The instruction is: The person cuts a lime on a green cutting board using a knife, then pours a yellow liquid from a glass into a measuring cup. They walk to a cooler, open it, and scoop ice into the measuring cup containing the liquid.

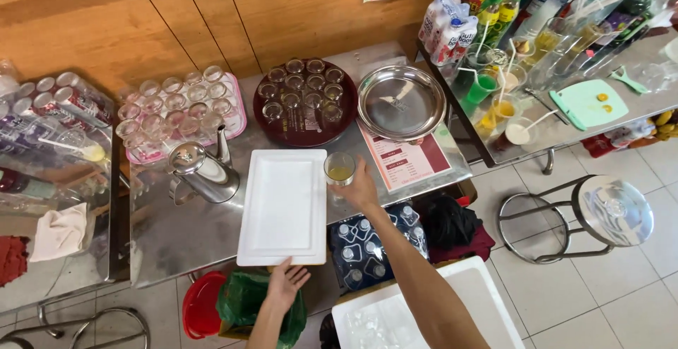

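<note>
Glass, clear and small, with a yellowish drink in its lower half: the cup [340, 168] stands on the steel table [176, 239] just past the far right corner of the white tray [284, 208]. The right hand [361, 188] wraps it from the near side, fingers closed around its base, which keeps it upright and the drink level. The left hand [286, 283] lies at the tray's near edge, fingers spread and touching the rim; whether it presses or merely rests I cannot tell, but it seems placed to steady the tray, whose near edge reaches the table's front edge.

That tray is a flat matte rectangle with rounded corners and a shallow lip. Left of it, touching or nearly so, sits a polished metal teapot [201, 171], lid shut. Toward the table's back edge stand a pink tray of glasses [176, 109], a dark red round tray [305, 102] with more small glasses, and a bare, shiny round steel tray [401, 102]. A laminated menu card [406, 162] lies at the right edge. Under the table are packed water bottles [367, 246].
</note>
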